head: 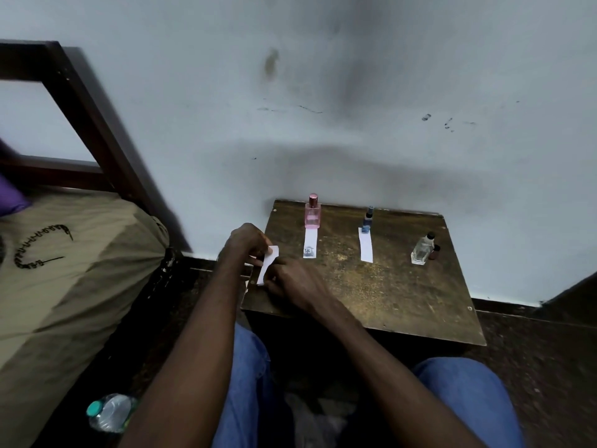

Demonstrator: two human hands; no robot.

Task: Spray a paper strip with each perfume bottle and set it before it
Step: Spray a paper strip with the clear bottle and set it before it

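Pinching the paper strip [268, 263] at the left edge of the table [387, 286], left hand [247, 242] and right hand [292, 279] hold something seemingly light, limp, crease-prone, best gripped by its ends.

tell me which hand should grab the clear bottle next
Probably right. The clear bottle stands off to the right, nearer the right hand; the left hand can hold the paper strip.

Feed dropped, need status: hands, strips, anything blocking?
Left hand and right hand pinch paper strip. Pink bottle, blue bottle done; clear bottle pending. Nothing before it.
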